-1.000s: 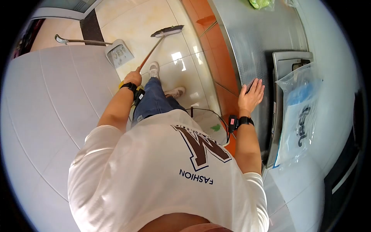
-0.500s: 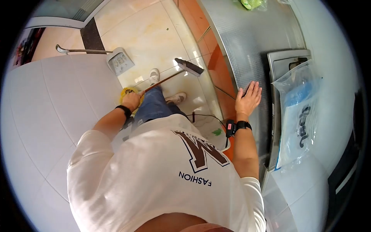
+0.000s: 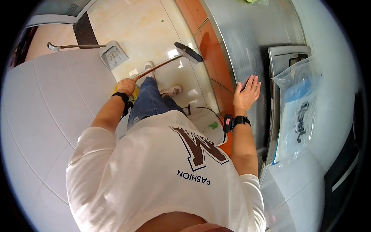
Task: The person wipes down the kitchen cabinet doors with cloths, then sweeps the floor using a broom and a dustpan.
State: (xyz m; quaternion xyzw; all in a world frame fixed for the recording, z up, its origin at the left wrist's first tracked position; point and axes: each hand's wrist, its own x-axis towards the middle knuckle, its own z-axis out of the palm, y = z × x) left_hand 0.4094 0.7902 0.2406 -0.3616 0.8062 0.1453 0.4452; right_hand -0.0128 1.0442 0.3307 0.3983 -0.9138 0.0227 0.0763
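Observation:
My left hand (image 3: 126, 86) is wrapped round the end of the stick of a broom (image 3: 159, 66). The broom's dark-bristled head (image 3: 188, 52) is on the tiled floor beside the orange cabinet front. On the steel counter (image 3: 247, 46), near its front edge, my right hand (image 3: 247, 92) lies flat with its fingers stretched out and holds nothing. A grey dustpan (image 3: 113, 55) with a long handle is on the floor by the white wall, with small bits in it.
A clear plastic bag with blue and white contents (image 3: 296, 112) leans by a grey appliance (image 3: 275, 62) on the counter. Something green in plastic lies at the counter's top. A white bin (image 3: 205, 121) and a yellow bag (image 3: 135, 92) stand near my legs.
The broom head has swung from the middle of the floor to the right, up by the orange cabinet. A small green bit now shows on the floor where the head was near. My right hand stays on the counter.

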